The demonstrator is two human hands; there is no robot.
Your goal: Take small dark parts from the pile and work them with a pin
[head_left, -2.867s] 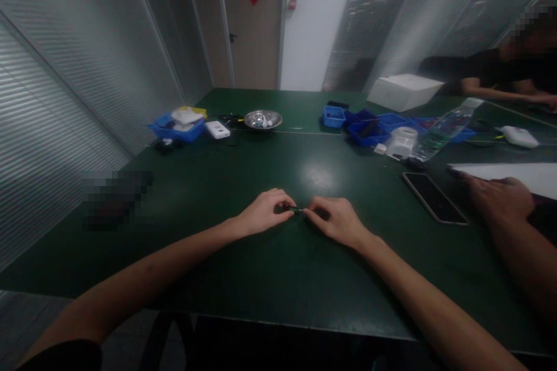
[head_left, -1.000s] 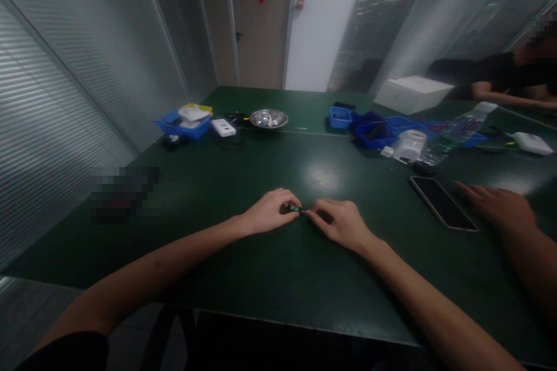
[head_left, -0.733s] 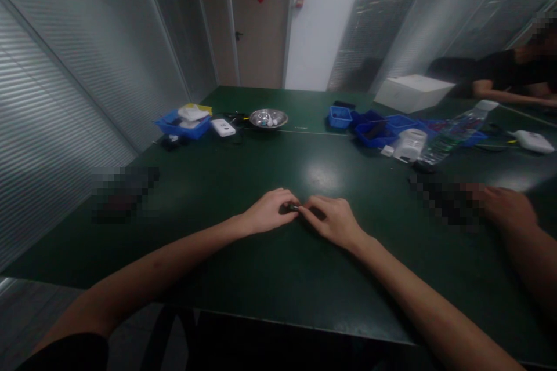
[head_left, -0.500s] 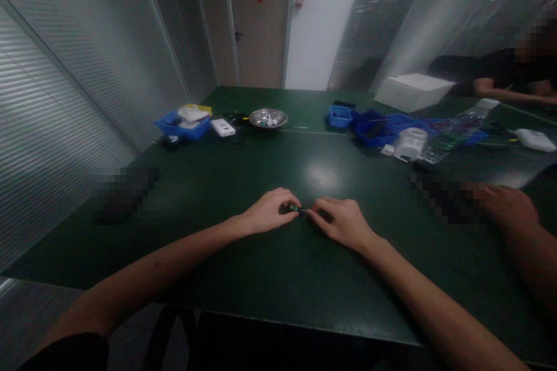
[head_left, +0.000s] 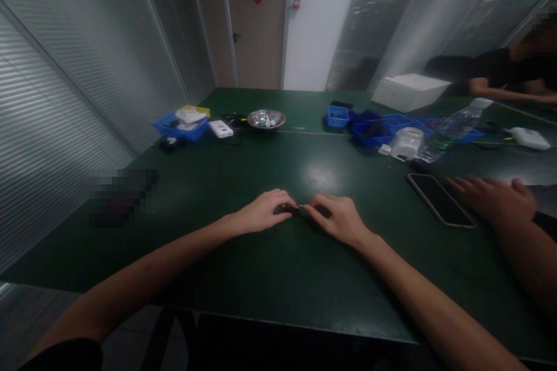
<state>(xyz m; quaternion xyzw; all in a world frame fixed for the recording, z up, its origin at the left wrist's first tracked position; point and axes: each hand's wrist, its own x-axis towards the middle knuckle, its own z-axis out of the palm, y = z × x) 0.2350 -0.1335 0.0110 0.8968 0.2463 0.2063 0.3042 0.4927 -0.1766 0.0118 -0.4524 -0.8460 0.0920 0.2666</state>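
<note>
My left hand [head_left: 260,214] and my right hand [head_left: 338,218] rest on the dark green table [head_left: 243,266], fingertips meeting in the middle. Both pinch a tiny dark part [head_left: 299,207] between thumb and fingers; it is too small to name. The fingers of each hand are curled closed around it. Most of the part is hidden by my fingertips.
Another person's hand [head_left: 496,199] lies flat at the right beside a black phone [head_left: 439,199]. At the back stand blue bins [head_left: 373,127], a blue tray [head_left: 178,124], a metal bowl [head_left: 265,119], a plastic bottle [head_left: 448,130] and a white box [head_left: 409,91].
My hands stay pinched together on the small part, with only slight finger shifts. The other person's hand at the right has moved a little beside the phone.
</note>
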